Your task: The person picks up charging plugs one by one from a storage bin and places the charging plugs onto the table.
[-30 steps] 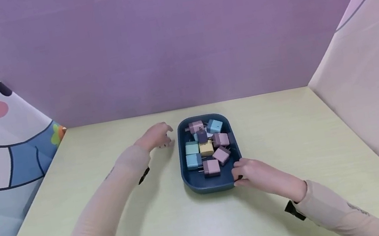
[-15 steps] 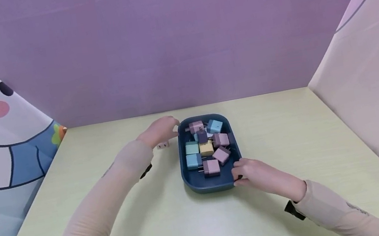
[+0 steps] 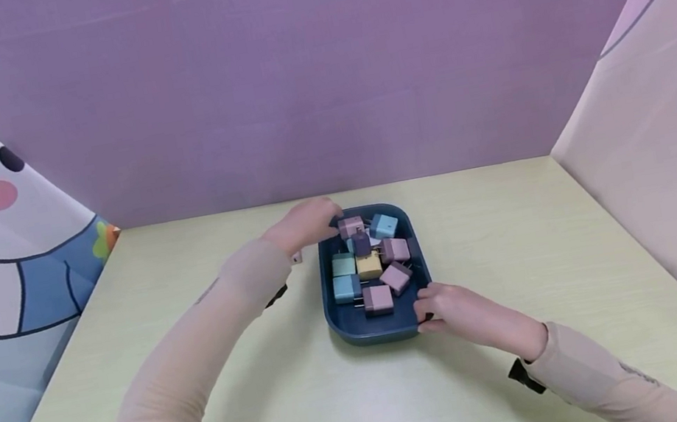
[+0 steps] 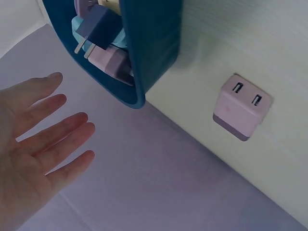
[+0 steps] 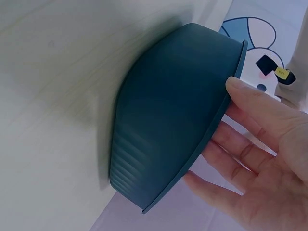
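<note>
A dark blue tray (image 3: 397, 320) on the table holds several plug chargers in pink, light blue, green, yellow and navy, such as a yellow one (image 3: 369, 266) in the middle. My right hand (image 3: 455, 307) holds the tray's near right corner, thumb on the outside of the rim and fingers over it, as the right wrist view shows. Over the far left corner of the tray reaches my left hand (image 3: 307, 224); its fingers are spread and hold nothing in the left wrist view. A navy charger (image 4: 103, 26) with bare prongs lies near it, atop the others.
Left of the tray, a pink charger (image 4: 242, 108) stands on the table, its two USB ports facing up; the left forearm partly covers it in the head view. A purple backdrop (image 3: 315, 73) rises behind the table, with printed cloth (image 3: 668, 133) at both sides.
My left hand has moved right, from beside the pink charger on the table to over the tray's far left corner. The right hand and the tray have stayed in place.
</note>
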`<state>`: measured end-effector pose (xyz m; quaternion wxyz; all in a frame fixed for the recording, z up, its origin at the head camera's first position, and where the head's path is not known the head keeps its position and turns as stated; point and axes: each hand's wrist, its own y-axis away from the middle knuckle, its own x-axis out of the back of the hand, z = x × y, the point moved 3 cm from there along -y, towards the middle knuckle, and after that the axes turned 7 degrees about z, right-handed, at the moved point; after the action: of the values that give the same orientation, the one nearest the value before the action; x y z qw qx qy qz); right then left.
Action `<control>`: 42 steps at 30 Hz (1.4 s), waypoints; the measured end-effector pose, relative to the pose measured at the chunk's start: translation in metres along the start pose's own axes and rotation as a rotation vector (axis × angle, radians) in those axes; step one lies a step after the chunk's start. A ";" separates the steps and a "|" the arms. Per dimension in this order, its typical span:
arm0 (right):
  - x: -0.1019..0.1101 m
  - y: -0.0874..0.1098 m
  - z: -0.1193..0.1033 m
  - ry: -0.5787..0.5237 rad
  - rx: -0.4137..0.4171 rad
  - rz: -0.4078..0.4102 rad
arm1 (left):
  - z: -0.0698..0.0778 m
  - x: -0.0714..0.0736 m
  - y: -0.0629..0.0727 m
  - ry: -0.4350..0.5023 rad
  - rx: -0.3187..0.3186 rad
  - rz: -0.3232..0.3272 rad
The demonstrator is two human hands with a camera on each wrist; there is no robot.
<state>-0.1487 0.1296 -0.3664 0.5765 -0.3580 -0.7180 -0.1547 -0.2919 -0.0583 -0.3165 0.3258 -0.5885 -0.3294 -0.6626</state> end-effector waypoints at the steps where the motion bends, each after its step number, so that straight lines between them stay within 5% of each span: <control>1: 0.000 0.000 0.000 -0.001 0.001 0.000 | 0.001 0.001 -0.001 0.002 -0.005 0.002; 23: 0.000 0.001 0.001 -0.002 0.014 0.015 | 0.030 -0.004 -0.026 0.063 -0.019 -0.036; 33: 0.002 0.002 0.000 -0.010 0.013 0.011 | 0.034 -0.011 -0.033 0.137 0.026 -0.088; 42: 0.002 0.002 0.000 -0.013 0.006 0.009 | 0.038 -0.018 -0.038 0.110 0.027 -0.120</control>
<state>-0.1476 0.1322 -0.3651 0.5737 -0.3606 -0.7205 -0.1474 -0.2996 -0.0052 -0.3334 0.3109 -0.5261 -0.3544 -0.7077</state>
